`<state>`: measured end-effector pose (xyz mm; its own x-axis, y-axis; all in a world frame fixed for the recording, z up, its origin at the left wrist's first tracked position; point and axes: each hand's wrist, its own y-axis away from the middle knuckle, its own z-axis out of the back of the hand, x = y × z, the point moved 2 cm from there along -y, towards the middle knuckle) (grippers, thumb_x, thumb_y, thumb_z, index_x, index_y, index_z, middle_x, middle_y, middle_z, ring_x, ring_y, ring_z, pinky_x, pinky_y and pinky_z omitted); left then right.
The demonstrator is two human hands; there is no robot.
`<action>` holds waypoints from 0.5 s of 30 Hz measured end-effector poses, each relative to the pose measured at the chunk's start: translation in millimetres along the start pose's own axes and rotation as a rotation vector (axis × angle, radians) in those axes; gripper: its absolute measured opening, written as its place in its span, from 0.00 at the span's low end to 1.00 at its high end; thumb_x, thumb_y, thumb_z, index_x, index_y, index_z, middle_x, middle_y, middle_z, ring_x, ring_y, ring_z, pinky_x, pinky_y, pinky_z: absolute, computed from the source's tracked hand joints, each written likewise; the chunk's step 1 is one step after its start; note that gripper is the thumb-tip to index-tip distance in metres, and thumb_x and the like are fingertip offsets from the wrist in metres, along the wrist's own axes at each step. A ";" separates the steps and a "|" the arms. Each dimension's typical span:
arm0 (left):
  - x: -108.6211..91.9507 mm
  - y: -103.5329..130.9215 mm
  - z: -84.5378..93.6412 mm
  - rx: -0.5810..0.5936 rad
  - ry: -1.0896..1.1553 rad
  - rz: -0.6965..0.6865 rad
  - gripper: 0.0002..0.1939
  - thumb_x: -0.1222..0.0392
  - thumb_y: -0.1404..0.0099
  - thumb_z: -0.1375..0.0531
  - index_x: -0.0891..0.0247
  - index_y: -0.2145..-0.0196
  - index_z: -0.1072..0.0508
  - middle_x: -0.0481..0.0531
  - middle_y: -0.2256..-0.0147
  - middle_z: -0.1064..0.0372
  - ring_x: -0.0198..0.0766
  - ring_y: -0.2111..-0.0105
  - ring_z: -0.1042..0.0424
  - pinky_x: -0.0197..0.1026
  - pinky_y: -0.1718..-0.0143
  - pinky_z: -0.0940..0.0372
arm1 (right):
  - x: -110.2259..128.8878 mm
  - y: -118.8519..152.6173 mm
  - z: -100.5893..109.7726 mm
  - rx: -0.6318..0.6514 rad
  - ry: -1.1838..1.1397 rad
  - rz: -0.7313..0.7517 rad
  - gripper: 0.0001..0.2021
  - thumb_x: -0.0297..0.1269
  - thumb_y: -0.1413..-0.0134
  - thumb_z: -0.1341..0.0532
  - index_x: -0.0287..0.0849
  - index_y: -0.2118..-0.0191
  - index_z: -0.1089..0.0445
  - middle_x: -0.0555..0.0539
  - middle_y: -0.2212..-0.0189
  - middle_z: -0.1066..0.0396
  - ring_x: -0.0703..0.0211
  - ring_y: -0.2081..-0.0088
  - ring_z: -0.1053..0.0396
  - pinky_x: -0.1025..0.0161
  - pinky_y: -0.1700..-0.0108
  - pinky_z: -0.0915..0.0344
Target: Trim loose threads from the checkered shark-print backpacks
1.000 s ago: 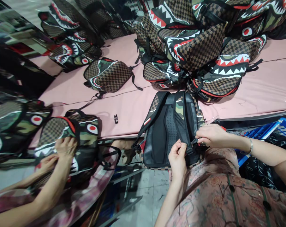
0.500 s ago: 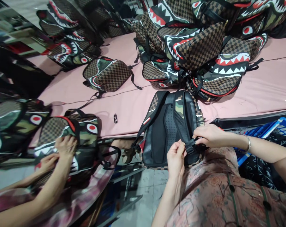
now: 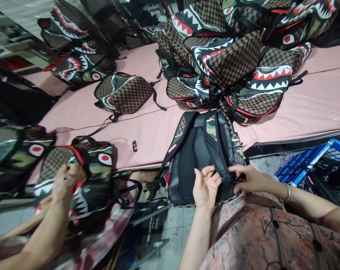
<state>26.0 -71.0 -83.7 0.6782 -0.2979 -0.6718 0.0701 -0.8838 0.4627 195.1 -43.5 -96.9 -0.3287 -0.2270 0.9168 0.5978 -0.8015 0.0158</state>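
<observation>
A backpack (image 3: 184, 176) leans against the table edge in front of me, its black padded back panel facing up and brown check showing at the sides. My left hand (image 3: 206, 187) lies palm up over the lower panel, fingers spread and loosely curled beside the right shoulder strap (image 3: 219, 161). At the lower end of that strap, my right hand (image 3: 248, 180) has its thumb and fingers bent around the black webbing; the exact grip is partly hidden. The left shoulder strap (image 3: 177, 142) hangs down along the other side.
Several check-and-shark-face backpacks (image 3: 226, 56) are heaped on the pink table (image 3: 313, 97). A small black snipper (image 3: 134, 146) lies near the edge. At left, a co-worker's hands (image 3: 70, 174) handle another backpack (image 3: 99, 180). A blue crate (image 3: 324, 153) stands at right.
My left hand has opened from a pinch at the strap's buckle and turned palm up. My right fingers have shifted around the strap end. The co-worker's hand has moved slightly.
</observation>
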 end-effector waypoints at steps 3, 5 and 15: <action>-6.4 -8.3 0.6 -0.040 -0.274 -0.026 0.20 0.43 0.49 0.39 0.65 0.73 0.32 0.48 0.77 0.34 0.34 0.77 0.30 0.37 0.74 0.33 | -1.2 7.0 -16.8 -0.049 0.168 -0.006 0.06 0.37 0.52 0.40 0.40 0.70 0.31 0.52 0.79 0.34 0.64 0.75 0.38 0.68 0.73 0.47; -11.6 -14.7 1.8 -0.049 -0.551 -0.051 0.19 0.45 0.50 0.38 0.66 0.76 0.32 0.46 0.81 0.36 0.33 0.79 0.31 0.35 0.75 0.34 | 3.4 5.7 -19.5 -0.036 0.363 -0.013 0.04 0.33 0.53 0.42 0.40 0.75 0.33 0.50 0.79 0.34 0.63 0.75 0.38 0.67 0.73 0.49; -3.9 -31.4 6.5 -0.109 -0.488 -0.125 0.16 0.50 0.52 0.36 0.63 0.79 0.36 0.44 0.81 0.34 0.31 0.80 0.32 0.32 0.79 0.38 | 13.1 -2.1 -18.7 0.047 0.543 -0.044 0.05 0.30 0.52 0.42 0.40 0.66 0.35 0.46 0.70 0.30 0.57 0.68 0.32 0.64 0.68 0.43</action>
<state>16.4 -44.4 -99.4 0.2415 -0.3495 -0.9053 0.2220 -0.8883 0.4021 175.9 -55.1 -92.4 -0.6771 -0.4567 0.5770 0.6026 -0.7942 0.0786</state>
